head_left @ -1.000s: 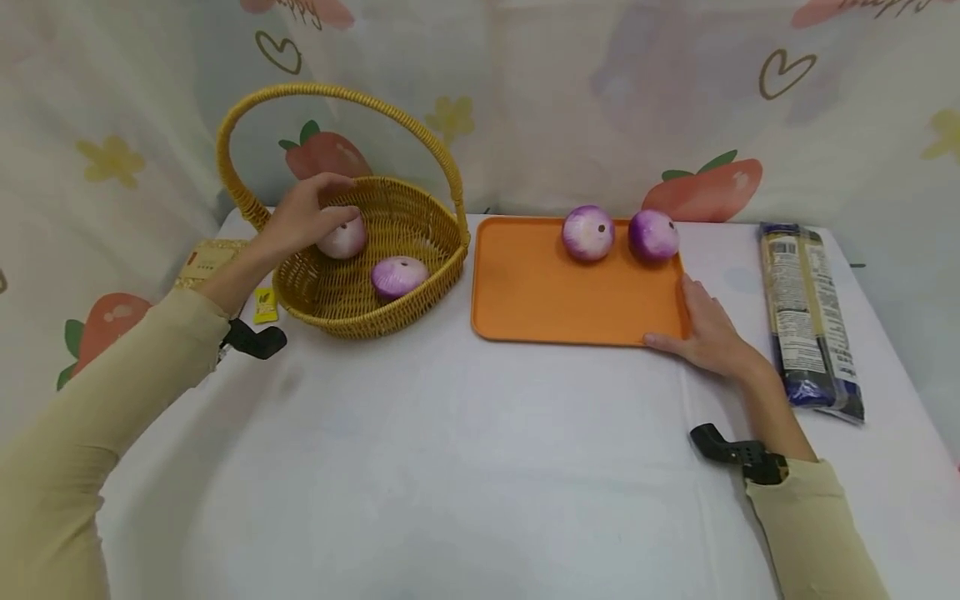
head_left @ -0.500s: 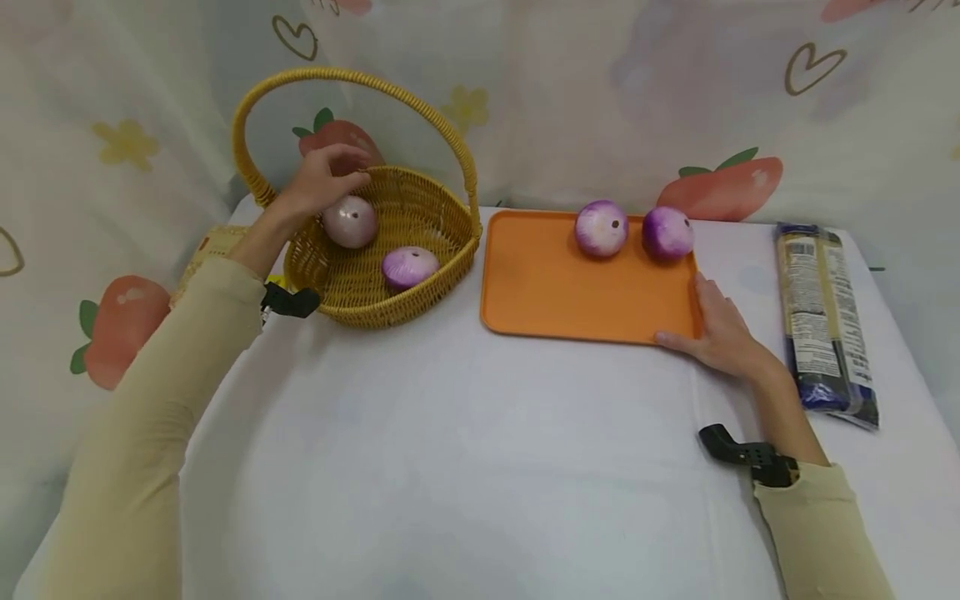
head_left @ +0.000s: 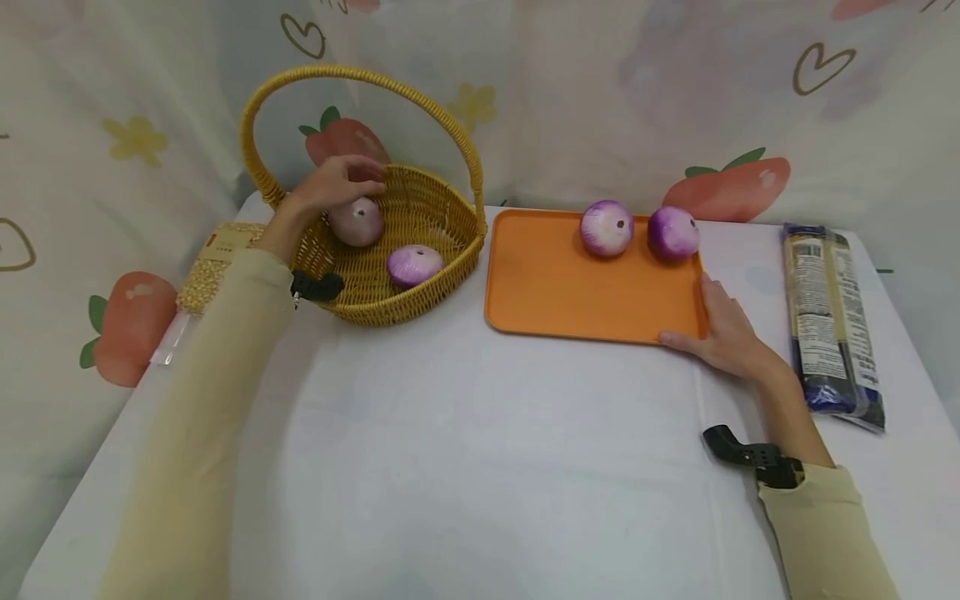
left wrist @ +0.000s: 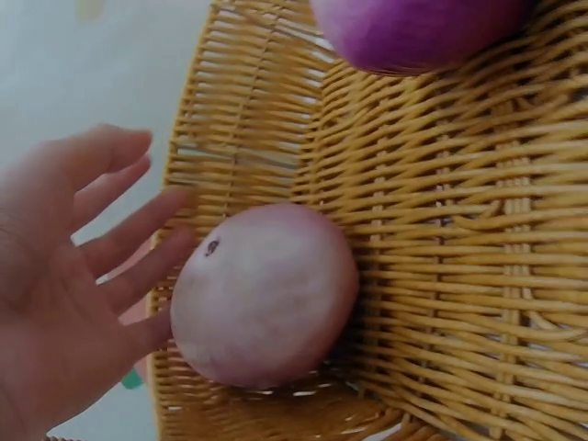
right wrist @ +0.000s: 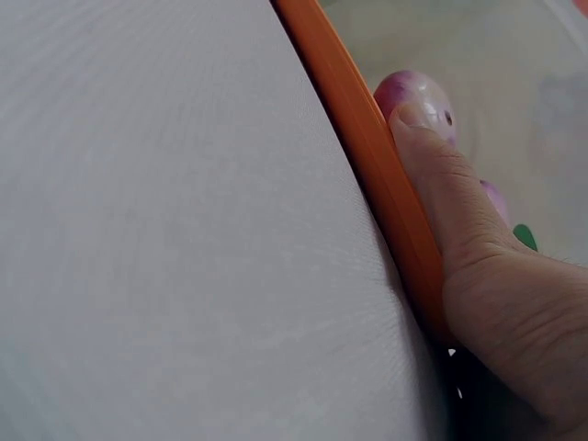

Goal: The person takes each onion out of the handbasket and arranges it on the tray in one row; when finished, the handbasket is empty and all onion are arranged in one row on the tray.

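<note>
Two purple onions lie in the yellow wicker basket [head_left: 390, 313]. My left hand [head_left: 339, 183] hovers at the basket's back left, by the paler onion [head_left: 356, 222]. In the left wrist view its fingers are spread and nearly straight beside the pale onion [left wrist: 266, 294]; whether the fingertips touch it I cannot tell. The other basket onion [head_left: 415, 265] sits nearer the front. My right hand [head_left: 731, 333] rests against the front right corner of an orange tray [head_left: 570, 308], its thumb along the rim. Two more purple onions, one whitish [head_left: 606, 228] and one darker [head_left: 673, 232], stand at the tray's back.
A long plastic packet [head_left: 828, 325] with printed labels lies at the table's right side. A bag of yellow grains [head_left: 202, 279] is partly hidden behind my left sleeve. White cloth [head_left: 487, 450] covers the table, and a patterned curtain [head_left: 555, 100] hangs behind it.
My left hand has moved from over the pale onion's left side toward the basket's back, uncovering more of the onion. The view has shifted slightly. My right hand stays at the tray corner.
</note>
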Available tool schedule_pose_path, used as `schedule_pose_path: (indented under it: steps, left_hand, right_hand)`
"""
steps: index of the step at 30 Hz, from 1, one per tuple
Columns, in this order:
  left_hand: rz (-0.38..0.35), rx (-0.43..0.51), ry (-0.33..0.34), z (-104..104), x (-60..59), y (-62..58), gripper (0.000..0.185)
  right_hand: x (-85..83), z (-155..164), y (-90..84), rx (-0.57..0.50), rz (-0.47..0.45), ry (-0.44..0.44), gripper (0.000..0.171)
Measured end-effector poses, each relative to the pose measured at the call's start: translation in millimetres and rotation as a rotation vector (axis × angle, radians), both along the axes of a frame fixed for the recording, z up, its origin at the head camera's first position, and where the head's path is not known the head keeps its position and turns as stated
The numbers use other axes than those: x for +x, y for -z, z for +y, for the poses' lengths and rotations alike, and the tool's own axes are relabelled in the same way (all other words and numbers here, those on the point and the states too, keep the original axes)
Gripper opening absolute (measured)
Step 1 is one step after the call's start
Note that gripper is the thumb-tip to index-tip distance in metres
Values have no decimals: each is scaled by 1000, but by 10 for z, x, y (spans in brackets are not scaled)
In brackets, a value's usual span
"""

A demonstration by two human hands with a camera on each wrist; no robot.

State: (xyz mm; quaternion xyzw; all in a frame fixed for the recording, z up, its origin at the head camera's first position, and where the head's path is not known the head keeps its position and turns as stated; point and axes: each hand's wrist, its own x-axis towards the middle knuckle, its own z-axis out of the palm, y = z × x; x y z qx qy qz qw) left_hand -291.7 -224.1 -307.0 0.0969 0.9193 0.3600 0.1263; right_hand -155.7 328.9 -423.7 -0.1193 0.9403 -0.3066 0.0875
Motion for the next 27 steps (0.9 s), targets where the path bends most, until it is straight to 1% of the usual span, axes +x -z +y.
schedule_pose_path:
  steps: [5,11,13,16,19,21,23,27]
  left_hand:
    - [-81,-61,88,-14,-60,-2,53]
    - [-114,-146,188,11,-109,16,52]
    - [-126,-164,203,28,-112,37,52]
    - [-150,-185,213,42,-88,53,52]
    - [-167,-244,236,52,-51,32,52]
    - [-176,-286,264,63,-25,3,52]
    - [-206,-331,285,81,2,-30,55]
    - [-293,-393,307,112,45,-83,64]
  right_hand:
    - [20,7,8,5,-5,0,112]
    - [24,2,-6,0,5,1,112]
    - [24,-4,-1,-4,8,1,112]
    - [29,-16,19,-2,-3,3,111]
    - [29,-26,34,0,-5,0,111]
    - [24,-29,36,1,0,-3,112]
    - [22,-28,32,1,1,-3,112]
    - [28,-28,20,-4,-13,-1,112]
